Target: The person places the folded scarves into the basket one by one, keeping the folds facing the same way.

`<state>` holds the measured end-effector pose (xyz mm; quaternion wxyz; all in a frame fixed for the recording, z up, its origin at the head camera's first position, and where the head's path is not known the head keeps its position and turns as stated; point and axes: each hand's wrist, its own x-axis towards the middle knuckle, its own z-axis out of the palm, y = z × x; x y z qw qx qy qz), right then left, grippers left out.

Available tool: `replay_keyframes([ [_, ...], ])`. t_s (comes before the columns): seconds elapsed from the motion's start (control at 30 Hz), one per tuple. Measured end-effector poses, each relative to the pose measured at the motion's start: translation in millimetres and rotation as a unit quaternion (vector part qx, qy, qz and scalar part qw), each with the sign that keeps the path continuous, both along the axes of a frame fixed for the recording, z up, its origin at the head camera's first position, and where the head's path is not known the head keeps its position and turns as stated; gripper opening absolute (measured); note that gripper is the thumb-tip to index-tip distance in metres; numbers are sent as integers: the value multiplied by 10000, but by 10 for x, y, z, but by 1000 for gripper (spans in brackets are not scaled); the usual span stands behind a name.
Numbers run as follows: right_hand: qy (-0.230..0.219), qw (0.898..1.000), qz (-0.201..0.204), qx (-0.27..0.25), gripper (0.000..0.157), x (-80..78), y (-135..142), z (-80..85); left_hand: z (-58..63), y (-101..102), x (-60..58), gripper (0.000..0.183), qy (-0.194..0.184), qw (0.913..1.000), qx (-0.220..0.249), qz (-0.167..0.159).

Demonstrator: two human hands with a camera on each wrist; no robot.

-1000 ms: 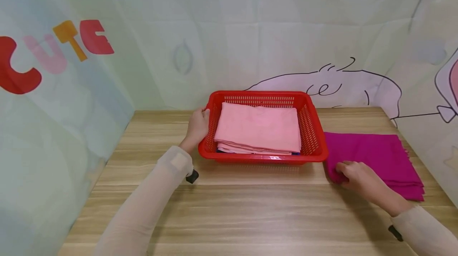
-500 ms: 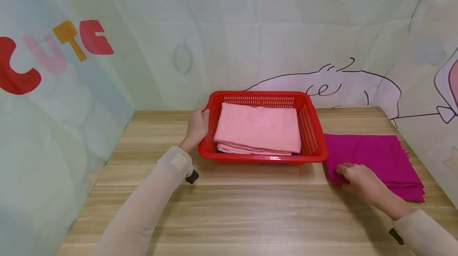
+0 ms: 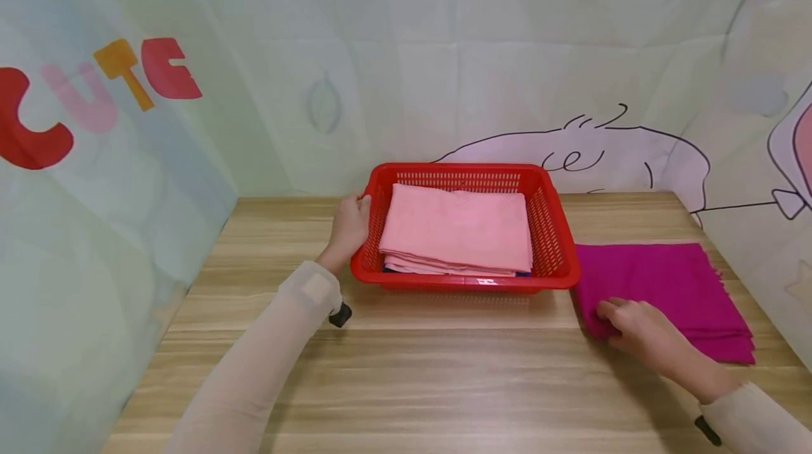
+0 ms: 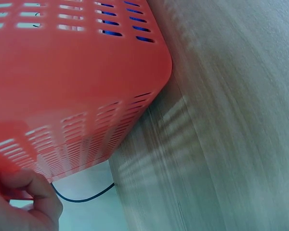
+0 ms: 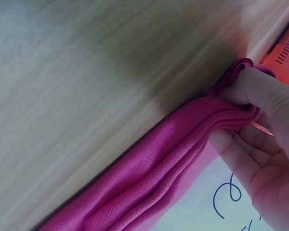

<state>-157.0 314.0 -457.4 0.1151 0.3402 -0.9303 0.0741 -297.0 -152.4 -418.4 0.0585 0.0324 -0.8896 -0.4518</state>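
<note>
In the head view, my left hand (image 3: pixel 349 228) grips the left rim of a red plastic basket (image 3: pixel 564 235) with slotted walls. Curled fingers of that hand (image 4: pixel 33 199) show at the basket's edge (image 4: pixel 67 72) in the left wrist view. A stack of folded cloths, with a pink cloth (image 3: pixel 457 225) on top, lies inside. To the right of the basket, my right hand (image 3: pixel 647 330) pinches the near left corner of a folded magenta cloth (image 3: pixel 666 285). Thumb and fingers of the right hand (image 5: pixel 277 159) close around several layers of the cloth (image 5: pixel 149 168), which are bunched at the grip.
Both things stand on a wood-grain table (image 3: pixel 444 383). A printed curtain (image 3: pixel 406 73) hangs right behind its far edge and along both sides. Dark blue fabric shows through the basket slots (image 4: pixel 142 29) in the left wrist view.
My right hand has shifted slightly toward me, and the magenta cloth has slid a little the same way. My left hand and the basket stay nearly still.
</note>
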Motion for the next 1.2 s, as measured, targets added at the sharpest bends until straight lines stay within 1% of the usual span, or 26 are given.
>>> replay_keyframes([
  [0.07, 23, 10000, -7, 27, 48, 15, -4, -7, 0, 1, 1, 40, 0, 10000, -8, -1],
  [0.37, -312, 9991, -189, 225, 45, 85, -41, 15, 10, 3, 10, 41, -62, 10000, 72, 18],
  [0.47, -353, 9988, -198, 260, 45, 107, -46, 22, 10, 4, 16, 41, -93, 9999, 86, 7],
  [0.57, -325, 9990, -146, 267, 46, 131, -47, 20, 7, 7, 16, 41, -105, 9999, 88, 11],
  [0.83, -66, 9999, -24, 118, 49, 203, -37, -11, -4, 5, 8, 41, -80, 10000, 30, 34],
  [1.07, -242, 9996, -18, 118, 49, 262, -45, 4, -2, 7, 8, 41, -135, 9999, 53, 25],
  [1.2, -126, 9998, 125, 10, 50, 252, -29, 2, 13, 8, 1, 41, -119, 9999, 56, 22],
])
